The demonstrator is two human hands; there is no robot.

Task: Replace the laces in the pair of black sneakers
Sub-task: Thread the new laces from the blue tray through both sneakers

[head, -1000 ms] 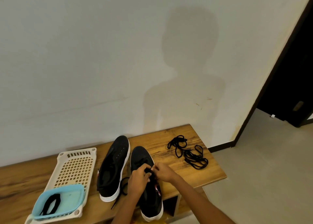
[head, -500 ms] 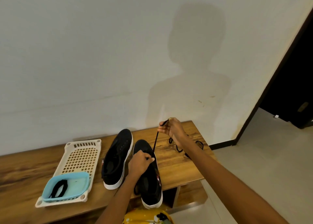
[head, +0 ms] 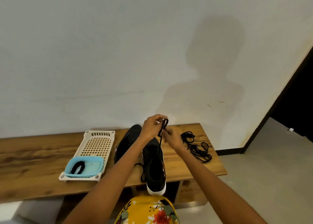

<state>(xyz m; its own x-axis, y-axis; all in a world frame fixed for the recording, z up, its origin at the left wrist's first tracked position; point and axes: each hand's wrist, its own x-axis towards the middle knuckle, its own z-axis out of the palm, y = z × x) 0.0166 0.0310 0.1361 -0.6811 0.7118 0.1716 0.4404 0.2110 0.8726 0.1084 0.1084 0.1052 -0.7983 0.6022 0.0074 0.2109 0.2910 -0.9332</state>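
A lace (head: 163,128) was pinched by both hands' fingers — left (head: 151,128), right (head: 171,138) — above the sneaker (head: 155,164).

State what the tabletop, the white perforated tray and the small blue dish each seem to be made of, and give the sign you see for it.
Tabletop: wood or wood-look laminate, satin; brown grain streaks show. White perforated tray: probably moulded plastic, matte; even grid holes and slots. Small blue dish: likely plastic, smooth; uniform pale colour, rounded rim.

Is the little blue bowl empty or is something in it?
Not empty: the blue bowl holds a bundled black lace lying on its bottom.
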